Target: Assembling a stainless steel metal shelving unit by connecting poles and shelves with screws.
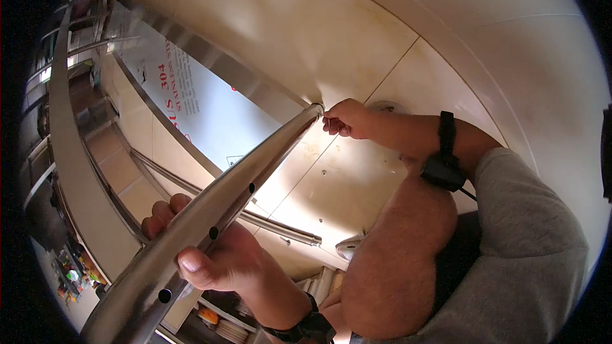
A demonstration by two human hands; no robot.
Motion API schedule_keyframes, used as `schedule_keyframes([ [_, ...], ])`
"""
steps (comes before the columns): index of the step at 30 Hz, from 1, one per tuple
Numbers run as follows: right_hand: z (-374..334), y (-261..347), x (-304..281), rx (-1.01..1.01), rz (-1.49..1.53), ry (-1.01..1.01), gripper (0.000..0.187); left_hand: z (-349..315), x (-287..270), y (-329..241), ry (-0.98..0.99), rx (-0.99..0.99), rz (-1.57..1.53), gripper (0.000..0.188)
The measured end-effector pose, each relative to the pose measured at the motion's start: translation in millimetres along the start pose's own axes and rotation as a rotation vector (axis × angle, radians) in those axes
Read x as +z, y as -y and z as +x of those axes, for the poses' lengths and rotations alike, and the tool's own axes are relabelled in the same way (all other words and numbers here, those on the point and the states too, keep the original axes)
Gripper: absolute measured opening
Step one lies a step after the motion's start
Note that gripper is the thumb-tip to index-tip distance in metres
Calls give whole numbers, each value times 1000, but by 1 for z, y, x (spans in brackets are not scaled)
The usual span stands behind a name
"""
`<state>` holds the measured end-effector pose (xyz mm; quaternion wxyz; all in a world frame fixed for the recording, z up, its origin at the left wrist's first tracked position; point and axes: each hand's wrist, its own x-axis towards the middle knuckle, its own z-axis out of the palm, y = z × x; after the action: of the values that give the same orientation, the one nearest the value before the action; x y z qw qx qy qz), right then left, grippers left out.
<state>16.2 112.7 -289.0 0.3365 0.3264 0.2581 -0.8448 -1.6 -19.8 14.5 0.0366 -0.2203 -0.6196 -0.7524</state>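
Observation:
My left hand (226, 258) is wrapped around a shiny round metal tube (210, 207), thumb on the near side and fingers over the far side. The tube runs slantwise from the lower left up to the middle, with several dark round holes along its side. At its far end is my right hand (347, 120), fingers curled and pinched close against the tube's tip. What those fingers hold, if anything, is too small to make out. Beyond the tube lies a steel panel (210, 102) with metal edges and a pale film bearing red print.
A thinner metal tube (280, 228) lies on the tiled floor (306, 178) beneath the held one. Several small bits, perhaps screws (324, 172), are scattered there. A metal rack (70, 76) stands at the left. My bent knee (401, 248) is close on the right, beside a white wall (542, 57).

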Motion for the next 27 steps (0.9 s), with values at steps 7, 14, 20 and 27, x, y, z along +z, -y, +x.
schedule_keyframes([
  [7,0,8,0,43,16,-1,16,-1,25,-1,-195,-13,146,47],
  [14,-9,21,12,146,28,-59,15,-1,6,-1,-42,15,23,44],
  [20,-2,27,9,191,49,-111,12,-2,11,0,-99,14,55,41],
  [27,10,-21,-1,-586,-660,-70,10,0,14,0,-130,17,74,41],
])
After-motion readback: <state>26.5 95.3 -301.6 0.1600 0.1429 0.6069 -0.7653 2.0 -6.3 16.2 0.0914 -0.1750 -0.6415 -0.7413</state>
